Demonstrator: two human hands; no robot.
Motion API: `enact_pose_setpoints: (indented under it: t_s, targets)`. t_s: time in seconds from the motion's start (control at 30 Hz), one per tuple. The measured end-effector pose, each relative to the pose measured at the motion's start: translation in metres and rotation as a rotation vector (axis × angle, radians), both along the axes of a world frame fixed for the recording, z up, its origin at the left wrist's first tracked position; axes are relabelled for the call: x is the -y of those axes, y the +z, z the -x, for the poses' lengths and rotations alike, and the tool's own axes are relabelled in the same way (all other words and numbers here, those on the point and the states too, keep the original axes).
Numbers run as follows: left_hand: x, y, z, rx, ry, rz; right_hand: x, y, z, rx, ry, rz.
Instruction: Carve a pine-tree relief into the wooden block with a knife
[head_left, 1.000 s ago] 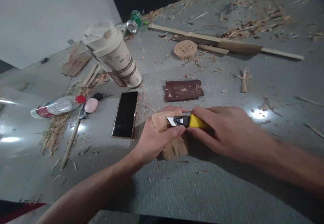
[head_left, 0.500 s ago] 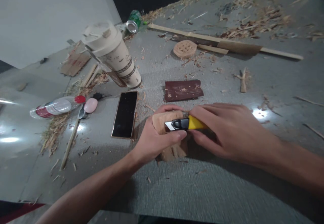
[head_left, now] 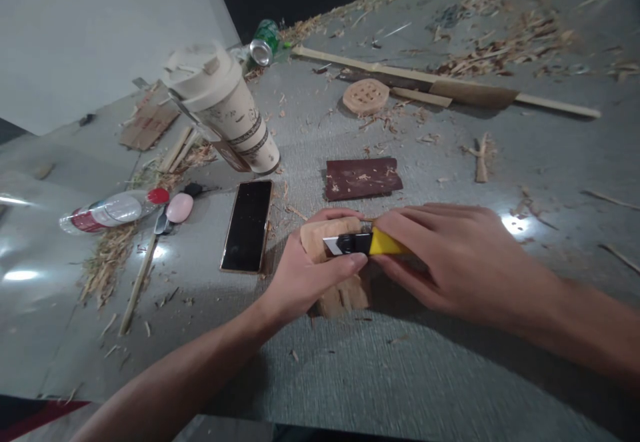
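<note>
My left hand (head_left: pixel 305 265) is closed around a rough, light-brown block of wood (head_left: pixel 345 299), thumb along its near side. In my right hand (head_left: pixel 445 255) is a utility knife (head_left: pixel 387 242) with a yellow handle and a black front. Its bare blade (head_left: pixel 331 247) points left and lies over the top of the wood, close to my left thumb. Whether the edge cuts into the wood, I cannot tell. My right fingertips and part of the handle are hidden. Just beyond my hands lies a curved dark-red piece (head_left: pixel 364 179) sprinkled with shavings.
A phone (head_left: pixel 247 227) lies left of my hands, with a lidded paper cup (head_left: pixel 233 115) behind it. Farther left is a plastic bottle (head_left: pixel 113 212) on its side. A carved wooden disc (head_left: pixel 366 97), a long strip (head_left: pixel 555 104) and a green can (head_left: pixel 265 42) lie at the back.
The knife blade has tilted slightly and shifted a little left over the wood. My left thumb has moved slightly with it; the rest looks the same.
</note>
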State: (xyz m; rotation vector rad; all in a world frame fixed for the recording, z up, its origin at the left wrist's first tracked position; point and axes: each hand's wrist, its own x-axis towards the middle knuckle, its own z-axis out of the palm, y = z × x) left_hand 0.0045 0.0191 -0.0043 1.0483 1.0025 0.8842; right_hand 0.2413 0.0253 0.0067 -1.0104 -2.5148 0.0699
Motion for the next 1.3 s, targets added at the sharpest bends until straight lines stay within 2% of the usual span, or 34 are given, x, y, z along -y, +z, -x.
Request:
enact_pose_setpoints:
  t_s: [0.37, 0.83, 0.9, 1.0, 1.07, 1.17, 1.23, 1.3]
  targets:
    - [0.000, 0.001, 0.000, -0.040, 0.031, -0.024, 0.002, -0.002, 0.001, 0.001, -0.005, -0.019]
    - [0.008, -0.001, -0.003, -0.025, 0.127, 0.014, 0.010, -0.009, 0.007, 0.026, -0.128, -0.033]
    - [0.015, 0.001, -0.007, 0.015, 0.091, 0.061, 0.007, -0.009, 0.006, 0.004, -0.195, -0.007]
    - [0.027, 0.005, -0.015, 0.129, -0.029, 0.221, -0.003, -0.006, 0.000, 0.009, -0.312, 0.035]
    - [0.030, 0.005, -0.018, 0.164, -0.098, 0.262, -0.009, -0.004, -0.005, -0.001, -0.331, 0.038]
    - [0.022, 0.003, -0.015, 0.161, -0.023, 0.186, -0.010, -0.002, -0.008, -0.048, -0.313, 0.004]
    - [0.014, 0.000, -0.009, 0.055, 0.044, 0.078, -0.007, -0.001, -0.008, -0.053, -0.281, -0.014]
    - [0.008, -0.002, -0.004, 0.041, 0.072, 0.039, -0.004, -0.001, -0.006, -0.037, -0.223, -0.018]
